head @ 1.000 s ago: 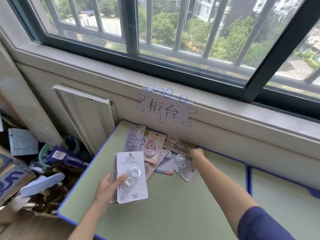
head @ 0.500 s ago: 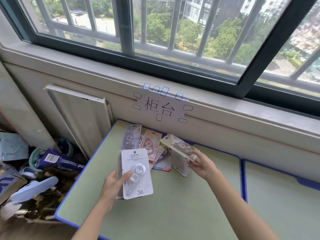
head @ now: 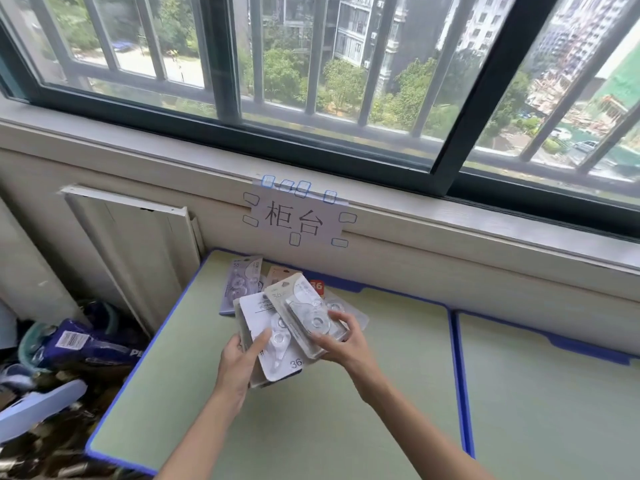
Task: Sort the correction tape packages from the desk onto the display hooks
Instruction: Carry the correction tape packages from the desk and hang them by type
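Note:
My left hand point(head: 239, 363) holds a small stack of correction tape packages, the top one a white card point(head: 273, 351) marked 36, with the thumb lying across its blister. My right hand point(head: 341, 341) grips a beige-carded package point(head: 304, 306) and lays it over the top right of that stack. Several more packages lie on the green desk point(head: 311, 427) behind: a lilac one point(head: 239, 285), a pink one point(head: 277, 273) and a red-cornered one point(head: 317, 287). No display hooks are in view.
A paper sign point(head: 298, 220) is taped to the wall under the window sill. A second green desk point(head: 554, 410) adjoins on the right. Clutter with a purple packet point(head: 86, 344) fills the floor at left, beside a leaning white board point(head: 131, 244).
My right hand picked a beige package off the pile, lifted it and brought it back onto the stack in my left hand. The left hand has stayed roughly in place.

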The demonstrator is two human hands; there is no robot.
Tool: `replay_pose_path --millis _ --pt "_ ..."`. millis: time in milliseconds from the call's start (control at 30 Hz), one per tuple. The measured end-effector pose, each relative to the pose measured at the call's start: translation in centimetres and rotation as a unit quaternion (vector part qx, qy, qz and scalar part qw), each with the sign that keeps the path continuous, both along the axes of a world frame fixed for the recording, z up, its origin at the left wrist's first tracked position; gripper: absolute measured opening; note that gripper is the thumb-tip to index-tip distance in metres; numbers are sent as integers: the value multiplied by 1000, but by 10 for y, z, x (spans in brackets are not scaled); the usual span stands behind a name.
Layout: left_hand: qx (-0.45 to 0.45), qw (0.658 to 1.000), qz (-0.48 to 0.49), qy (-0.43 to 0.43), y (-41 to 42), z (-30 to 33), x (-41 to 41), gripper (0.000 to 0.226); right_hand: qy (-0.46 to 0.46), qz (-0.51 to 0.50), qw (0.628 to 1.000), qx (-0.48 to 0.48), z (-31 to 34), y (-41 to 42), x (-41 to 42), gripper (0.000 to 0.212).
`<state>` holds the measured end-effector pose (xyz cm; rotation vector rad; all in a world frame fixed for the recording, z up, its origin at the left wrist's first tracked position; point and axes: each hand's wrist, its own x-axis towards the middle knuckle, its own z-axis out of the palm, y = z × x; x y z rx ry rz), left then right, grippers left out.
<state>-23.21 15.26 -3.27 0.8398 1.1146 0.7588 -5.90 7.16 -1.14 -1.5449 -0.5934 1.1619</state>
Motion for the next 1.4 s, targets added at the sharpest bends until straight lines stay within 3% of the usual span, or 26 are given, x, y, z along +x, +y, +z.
replay_pose_path --millis 100,300,367,433,600,700,833,1000,1133,1200,1267,1333,1400 --pt "-14 1000 16 -14 -2 -3 0 30 -95 20 995 -13 -4 1 -7 69" --pt "-14 998 41 -33 0 -2 -4 32 -224 55 973 -35 -15 8 -17 48" --pt "-4 999 37 -31 0 -1 -5 46 -255 70 964 -33 -15 10 -22 40" --pt "10 999 35 -24 1 -1 -6 63 -294 94 951 -31 -17 13 -24 45" --pt "-1 998 58 -38 9 -7 -17 76 -239 193 951 -41 -19 23 -10 52" --pt "-6 997 63 -52 12 -8 -28 73 -230 131 961 -76 -27 37 24 51" --pt "-22 995 78 -64 15 -12 -45 49 -372 85 899 -216 -51 55 80 67" --pt "-8 996 76 -39 17 -13 -63 30 -419 127 836 -331 -74 55 99 83" --pt "-9 997 72 -37 19 -12 -71 36 -447 112 811 -359 -78 50 98 95" --pt "-16 997 66 -39 20 -13 -71 38 -417 99 827 -365 -77 45 101 101" --pt "-17 998 54 -36 21 -13 -68 36 -328 72 883 -329 -74 33 106 95" --pt "-16 999 38 -34 21 -15 -64 33 -219 26 932 -287 -68 15 108 83" --pt "-16 999 19 -36 20 -17 -58 36 -137 -16 958 -251 -64 -9 108 56"
